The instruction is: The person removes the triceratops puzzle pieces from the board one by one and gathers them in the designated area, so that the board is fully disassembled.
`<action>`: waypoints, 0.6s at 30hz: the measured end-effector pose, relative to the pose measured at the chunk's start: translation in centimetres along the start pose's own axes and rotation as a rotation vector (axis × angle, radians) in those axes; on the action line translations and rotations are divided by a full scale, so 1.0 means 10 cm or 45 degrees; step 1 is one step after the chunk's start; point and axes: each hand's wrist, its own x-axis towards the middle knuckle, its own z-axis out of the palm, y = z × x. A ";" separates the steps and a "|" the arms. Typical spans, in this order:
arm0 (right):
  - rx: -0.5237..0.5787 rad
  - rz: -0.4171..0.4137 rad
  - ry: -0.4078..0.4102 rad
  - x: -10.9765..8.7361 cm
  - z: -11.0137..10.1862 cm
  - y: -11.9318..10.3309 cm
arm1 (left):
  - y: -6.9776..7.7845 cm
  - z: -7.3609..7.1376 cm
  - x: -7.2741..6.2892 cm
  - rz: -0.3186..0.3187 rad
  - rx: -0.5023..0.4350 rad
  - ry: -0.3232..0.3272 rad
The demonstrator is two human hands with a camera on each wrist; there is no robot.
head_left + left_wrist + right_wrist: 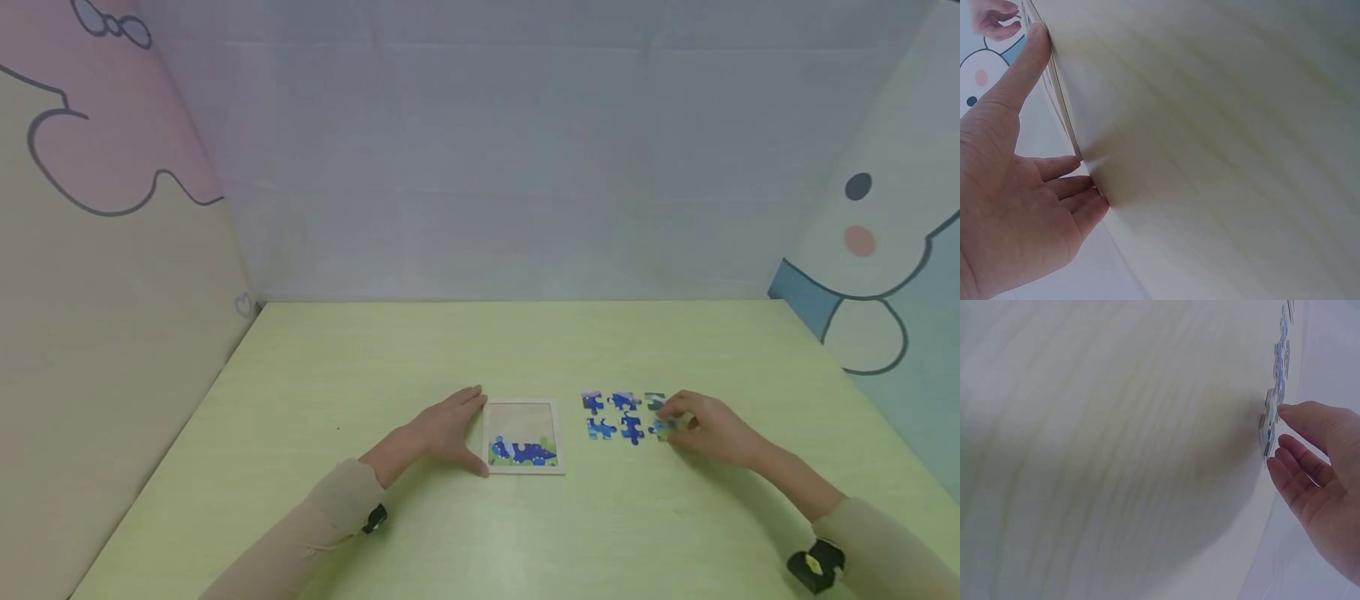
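A square wooden puzzle tray (527,470) lies flat on the table. Assembled pieces along its near side form the lower part of a blue dinosaur picture (532,454); bare wood shows above them. My left hand (450,425) rests along the tray's left side, thumb at the near corner, fingers extended by the far one. To the right of the tray, several loose jigsaw pieces (632,428) lie in two rows. Over the rightmost pair is my right hand (716,429), its thumb and fingers apart around the lower right piece (663,430). The right wrist view shows no firm pinch on it.
The pale yellow-green table (375,358) meets a white cloth backdrop (487,167) at its far edge. Panels with cartoon drawings stand at the left (112,292) and right (900,250). Dark wrist devices sit at the left (375,518) and right (817,565) sleeves.
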 end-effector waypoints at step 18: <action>0.046 -0.197 -0.107 0.52 0.23 -0.51 | 0.00 -0.01 0.00 0.003 0.003 0.004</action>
